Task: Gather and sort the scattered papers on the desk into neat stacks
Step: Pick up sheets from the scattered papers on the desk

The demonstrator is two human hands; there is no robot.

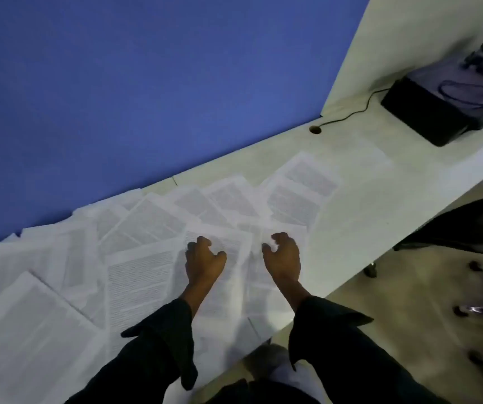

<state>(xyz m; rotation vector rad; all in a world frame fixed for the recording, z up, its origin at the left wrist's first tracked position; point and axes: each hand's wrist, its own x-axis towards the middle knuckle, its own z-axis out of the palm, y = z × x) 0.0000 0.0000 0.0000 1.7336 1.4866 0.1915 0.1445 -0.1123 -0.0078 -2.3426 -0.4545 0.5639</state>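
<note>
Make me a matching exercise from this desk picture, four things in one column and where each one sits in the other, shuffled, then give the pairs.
Things:
1. black box
2. cable hole
3. scattered papers
4. office chair

Places:
A. on the floor beside the desk's right edge
B. spread over the desk under both hands
C. far right corner of the desk, under a bag
D. in the desk surface by the blue wall

Pairs: 1-C, 2-D, 3-B, 4-A
</note>
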